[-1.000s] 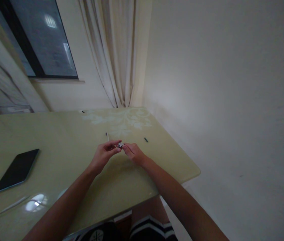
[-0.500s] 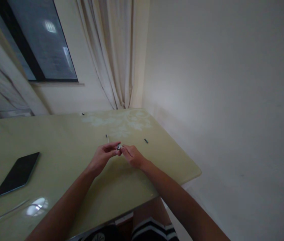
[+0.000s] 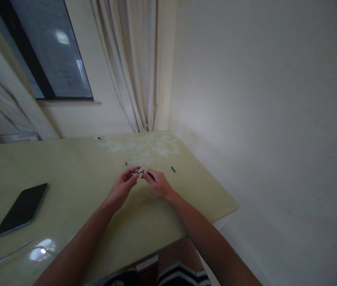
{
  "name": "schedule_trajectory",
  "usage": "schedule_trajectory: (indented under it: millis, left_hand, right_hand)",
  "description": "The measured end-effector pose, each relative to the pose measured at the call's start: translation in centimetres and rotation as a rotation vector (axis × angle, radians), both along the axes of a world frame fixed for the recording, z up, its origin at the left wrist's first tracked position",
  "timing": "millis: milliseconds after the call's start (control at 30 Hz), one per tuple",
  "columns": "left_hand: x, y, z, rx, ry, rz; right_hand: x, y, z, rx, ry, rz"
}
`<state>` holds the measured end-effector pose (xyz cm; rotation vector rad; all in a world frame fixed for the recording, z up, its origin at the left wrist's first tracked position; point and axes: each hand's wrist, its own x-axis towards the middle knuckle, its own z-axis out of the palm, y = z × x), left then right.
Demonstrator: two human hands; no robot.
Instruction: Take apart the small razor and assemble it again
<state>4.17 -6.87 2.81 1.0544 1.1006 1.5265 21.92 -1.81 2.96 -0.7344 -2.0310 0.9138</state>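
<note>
Over the table (image 3: pixel 82 171), my left hand (image 3: pixel 121 190) pinches a small dark and silver piece (image 3: pixel 139 171) between thumb and fingertips. It is too small for me to make out its kind. My right hand (image 3: pixel 159 185) is closed at the other side of that piece, with something dark showing along its fingers. The two hands' fingertips are a short gap apart. Just beyond my left hand lies a small dark-ended piece (image 3: pixel 126 163) with a pale part. A short black bar (image 3: pixel 173 169) rests to the right of my right hand.
A dark tablet (image 3: pixel 22 209) lies on the left of the table. Another small dark piece (image 3: pixel 99 138) is near the far edge. A pale curtain (image 3: pixel 138 71) and the wall (image 3: pixel 246 119) border the table behind and to the right.
My fingertips have drawn slightly apart, showing more of the small piece between them. Something dark now shows along my right fingers. The view has tilted up a little.
</note>
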Motion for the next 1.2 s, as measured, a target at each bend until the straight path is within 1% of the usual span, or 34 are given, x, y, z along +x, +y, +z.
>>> schedule_trajectory:
  millis: [67, 133, 233, 300, 367, 433, 533, 600, 633, 700, 733, 767, 800, 833, 900, 967, 1067, 1133, 1200]
  left_hand:
    - [-0.3, 0.0, 0.0, -0.007, 0.001, 0.012]
    - [-0.8, 0.0, -0.1, -0.023, 0.04, -0.001]
    - [-1.5, -0.1, -0.3, -0.058, 0.133, -0.036]
    - [-1.6, 0.0, -0.6, -0.068, 0.171, -0.041]
    - [-1.4, 0.1, -0.8, -0.049, 0.193, -0.019]
    - [-1.1, 0.3, -0.8, -0.005, 0.214, 0.013]
    - [-1.0, 0.4, -0.4, 0.056, 0.277, 0.031]
    - [-1.5, 0.5, -0.2, 0.056, 0.419, 0.071]
    - [-1.9, 0.5, -0.2, 0.042, 0.54, 0.123]
    - [-2.7, 0.6, -0.6, -0.016, 0.855, 0.264]
    - [-3.0, 0.7, -0.9, -0.055, 1.015, 0.32]
    - [-3.2, 0.8, -1.2, -0.089, 1.158, 0.35]
    - [-3.3, 0.9, -1.6, -0.118, 1.276, 0.349]
    - [-3.4, 1.0, -1.9, -0.14, 1.368, 0.329]
    - [-3.4, 1.1, -2.4, -0.154, 1.479, 0.292]
    - [-3.4, 1.0, -2.7, -0.174, 1.505, 0.294]
    - [-3.4, 0.9, -2.5, -0.179, 1.402, 0.317]
    - [-2.8, 0.8, -2.0, -0.097, 1.261, 0.327]
    - [-1.4, 0.9, -1.2, 0.03, 1.105, 0.304]
  right_hand:
    - [0.1, 0.1, -0.1, 0.043, -0.065, -0.035]
    - [0.3, 0.2, -0.1, 0.093, -0.125, -0.041]
    - [0.7, 0.5, -0.2, 0.155, -0.177, -0.005]
    - [0.9, 0.7, -0.3, 0.168, -0.195, 0.021]
    - [1.0, 1.0, -0.4, 0.141, -0.18, 0.031]
    - [1.0, 1.2, -0.4, 0.076, -0.12, 0.022]
    - [1.2, 2.0, -0.5, -0.03, -0.001, -0.03]
    - [2.1, 3.2, -0.6, -0.046, 0.055, -0.117]
    - [2.9, 4.1, -0.7, -0.032, 0.072, -0.191]
    - [4.8, 6.0, -1.1, 0.008, 0.083, -0.389]
    - [6.0, 6.9, -1.4, 0.017, 0.087, -0.503]
    - [7.1, 7.7, -1.7, 0.016, 0.095, -0.611]
    - [8.1, 8.4, -2.1, 0.008, 0.104, -0.695]
    - [9.0, 8.9, -2.6, 0.001, 0.11, -0.731]
    - [10.3, 9.5, -3.5, -0.022, 0.126, -0.768]
    - [10.9, 9.6, -4.2, -0.045, 0.113, -0.788]
    - [10.9, 9.5, -4.4, -0.029, 0.093, -0.813]
    - [10.2, 9.1, -3.8, 0.021, 0.13, -0.801]
    - [9.0, 8.5, -2.9, 0.05, 0.168, -0.749]
